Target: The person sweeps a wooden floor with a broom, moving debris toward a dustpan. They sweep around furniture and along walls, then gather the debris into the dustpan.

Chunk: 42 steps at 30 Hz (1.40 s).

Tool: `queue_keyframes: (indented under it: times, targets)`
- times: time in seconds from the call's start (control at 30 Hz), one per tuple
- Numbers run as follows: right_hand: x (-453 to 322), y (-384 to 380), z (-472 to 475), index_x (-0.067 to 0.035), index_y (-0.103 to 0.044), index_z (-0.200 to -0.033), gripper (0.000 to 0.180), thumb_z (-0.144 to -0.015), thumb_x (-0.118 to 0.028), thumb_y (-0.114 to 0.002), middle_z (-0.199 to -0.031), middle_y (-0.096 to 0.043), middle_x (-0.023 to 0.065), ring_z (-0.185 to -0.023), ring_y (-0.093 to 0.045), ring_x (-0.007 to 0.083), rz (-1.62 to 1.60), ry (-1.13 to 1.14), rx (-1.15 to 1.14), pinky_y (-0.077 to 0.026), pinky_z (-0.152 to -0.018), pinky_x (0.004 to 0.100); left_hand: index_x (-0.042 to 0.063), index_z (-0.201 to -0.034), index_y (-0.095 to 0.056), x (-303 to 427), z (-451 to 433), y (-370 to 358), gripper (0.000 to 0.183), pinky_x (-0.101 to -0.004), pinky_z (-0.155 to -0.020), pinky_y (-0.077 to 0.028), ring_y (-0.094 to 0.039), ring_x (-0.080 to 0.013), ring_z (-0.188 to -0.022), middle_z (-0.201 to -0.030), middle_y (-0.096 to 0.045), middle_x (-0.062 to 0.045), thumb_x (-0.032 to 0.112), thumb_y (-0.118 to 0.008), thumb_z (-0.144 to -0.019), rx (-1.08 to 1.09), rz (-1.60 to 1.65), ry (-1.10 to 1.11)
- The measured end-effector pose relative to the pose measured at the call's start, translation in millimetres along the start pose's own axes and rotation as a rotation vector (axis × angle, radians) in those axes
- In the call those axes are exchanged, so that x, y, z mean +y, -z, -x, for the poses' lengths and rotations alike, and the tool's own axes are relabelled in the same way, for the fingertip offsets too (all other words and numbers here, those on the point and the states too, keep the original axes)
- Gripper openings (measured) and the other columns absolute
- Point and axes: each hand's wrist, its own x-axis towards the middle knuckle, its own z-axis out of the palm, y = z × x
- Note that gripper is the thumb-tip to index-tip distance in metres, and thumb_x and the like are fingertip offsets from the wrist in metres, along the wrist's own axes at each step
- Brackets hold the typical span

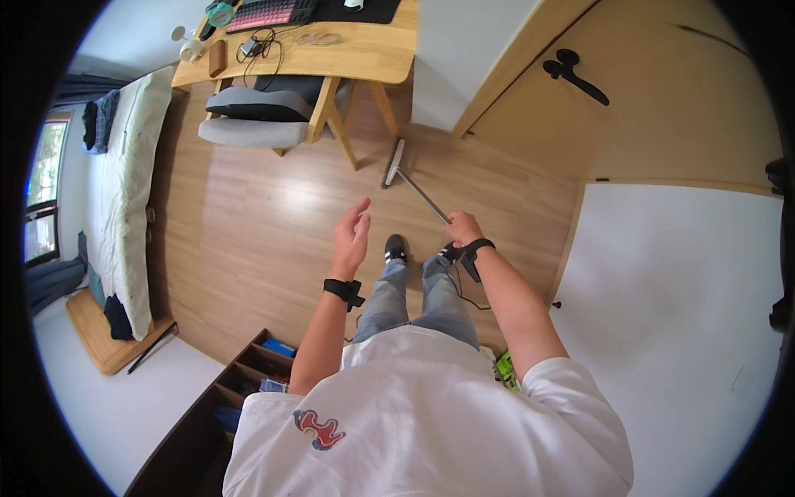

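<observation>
A floor brush with a white head and dark bristles (393, 163) rests on the wood-look floor (248, 211), near the desk's legs. Its thin metal handle (425, 196) slants up to my right hand (463, 227), whose fingers are closed around it. My left hand (351, 239) hangs in the air over the floor, holding nothing, with thumb and fingers apart. Black straps circle both wrists. Between my hands, lower down, are my dark shoes (395, 247) with white stripes.
Ahead stands a wooden desk (366, 59) with a keyboard (272, 13) and cables; a grey cushioned chair (254, 132) is tucked under it. A bed (124, 186) lines the left side. A door with a black handle (574, 76) is at right, a dark shelf (214, 407) at lower left.
</observation>
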Motion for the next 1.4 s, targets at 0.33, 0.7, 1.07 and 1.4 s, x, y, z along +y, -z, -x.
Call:
queue_keyframes:
  times: [0.33,0.7,1.07,1.4]
  targets:
    - [58,-3,16,-0.01,-0.069,-0.096,0.016,-0.084,-0.011,-0.058,-0.101,-0.068,0.019,-0.098,-0.065,0.0397,0.324,0.193,0.284,-0.054,-0.084,0.0481,0.0,-0.13,-0.058,4,-13,-48,0.04,-0.0357,-0.099,-0.045,-0.058,-0.0258,-0.119,-0.129,-0.062,-0.017,0.023,-0.053,-0.097,-0.109,0.003,-0.065]
    - [69,-13,22,-0.002,-0.071,-0.095,0.02,-0.088,-0.012,-0.055,-0.098,-0.069,0.0231,-0.095,-0.067,0.039,0.283,0.1,0.27,-0.056,-0.083,0.046,-0.003,-0.132,-0.055,21,-18,-84,0.041,-0.0348,-0.103,-0.042,-0.055,-0.0232,-0.122,-0.131,-0.06,-0.017,0.019,-0.051,-0.098,-0.277,-0.043,-0.035]
    - [59,-13,42,-0.003,-0.072,-0.096,0.022,-0.088,-0.014,-0.056,-0.099,-0.069,0.0213,-0.096,-0.068,0.0379,0.316,0.029,0.294,-0.056,-0.082,0.0453,-0.003,-0.132,-0.055,26,-23,-61,0.042,-0.0346,-0.104,-0.041,-0.055,-0.0238,-0.123,-0.132,-0.06,-0.018,0.019,-0.05,-0.098,-0.283,-0.012,-0.045]
    - [44,-36,55,-0.004,-0.073,-0.091,0.021,-0.086,-0.014,-0.056,-0.098,-0.07,0.0211,-0.094,-0.068,0.0376,0.391,0.005,0.373,-0.057,-0.08,0.045,-0.002,-0.132,-0.056,14,-39,-22,0.042,-0.035,-0.103,-0.041,-0.055,-0.0245,-0.122,-0.13,-0.06,-0.018,0.021,-0.051,-0.098,-0.332,0.038,-0.079]
